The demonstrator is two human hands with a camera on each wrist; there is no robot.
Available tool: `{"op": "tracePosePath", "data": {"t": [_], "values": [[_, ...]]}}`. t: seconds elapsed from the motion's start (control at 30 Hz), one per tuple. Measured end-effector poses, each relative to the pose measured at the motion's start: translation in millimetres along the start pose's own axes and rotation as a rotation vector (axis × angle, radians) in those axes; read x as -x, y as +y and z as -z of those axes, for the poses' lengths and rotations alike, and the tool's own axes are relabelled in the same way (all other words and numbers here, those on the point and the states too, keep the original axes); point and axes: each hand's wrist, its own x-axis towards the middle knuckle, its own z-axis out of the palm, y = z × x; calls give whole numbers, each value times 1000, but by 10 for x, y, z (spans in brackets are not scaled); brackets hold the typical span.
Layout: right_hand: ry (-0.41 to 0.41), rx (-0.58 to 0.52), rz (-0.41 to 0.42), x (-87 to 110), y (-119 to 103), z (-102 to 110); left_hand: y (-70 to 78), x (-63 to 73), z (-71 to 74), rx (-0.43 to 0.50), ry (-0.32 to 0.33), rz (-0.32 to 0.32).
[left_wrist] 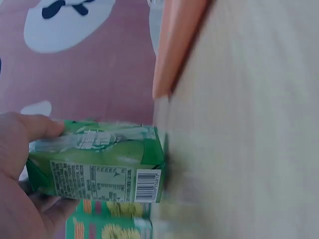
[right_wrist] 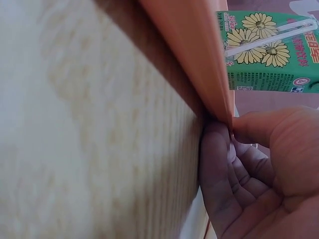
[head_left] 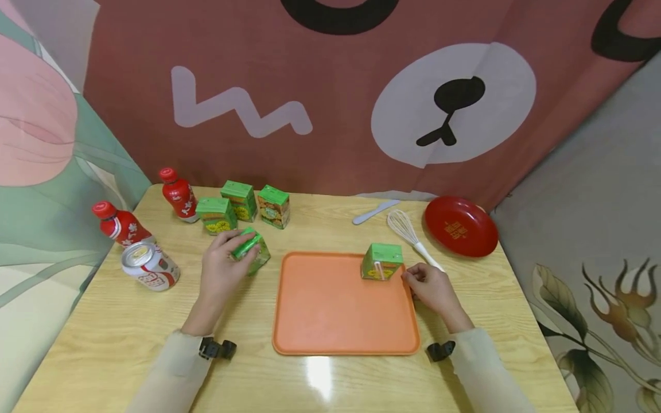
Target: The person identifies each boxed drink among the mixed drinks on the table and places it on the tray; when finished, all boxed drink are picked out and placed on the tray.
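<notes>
My left hand [head_left: 225, 267] grips a green juice box [left_wrist: 107, 167] by its top, thumb on one side and fingers on the other, left of the orange tray [head_left: 341, 321]. In the left wrist view the carton's barcode side shows. At the tray's right edge, my right hand [head_left: 431, 288] pinches the rim between thumb and fingers, as the right wrist view [right_wrist: 249, 164] shows. Another juice box [head_left: 382, 262] with a straw on its side stands on the tray's far right corner, close to the right hand.
Behind the left hand stand several green juice boxes [head_left: 240, 201]. Two red bottles [head_left: 179, 195] and a white-and-red can [head_left: 151, 267] stand at the far left. A light knife [head_left: 376, 211], a whisk [head_left: 406, 228] and a red plate [head_left: 461, 226] lie at the back right.
</notes>
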Motion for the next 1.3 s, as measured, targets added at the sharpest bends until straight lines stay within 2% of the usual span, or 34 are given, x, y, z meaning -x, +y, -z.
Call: {"op": "tracePosePath", "data": {"t": [0.17, 0.33, 0.4, 0.57, 0.7, 0.9, 1.3], "values": [[1, 0, 14, 4, 12, -14, 156, -143, -160, 67, -109, -114], [21, 7, 31, 3, -14, 8, 331, -287, -308, 145, -234, -180], [28, 10, 36, 5, -31, 20, 392, -328, -385, 172, -297, -239], [33, 31, 30, 37, -7, 31, 541, -362, -663, 202, -495, -396], [36, 19, 38, 35, 26, 7, 659, -349, -866, 168, -603, -466], [33, -8, 45, -2, 45, -41, 761, -338, -1033, 105, -668, -500], [31, -5, 17, 2, 50, -34, 816, -367, -1116, 92, -705, -490]]}}
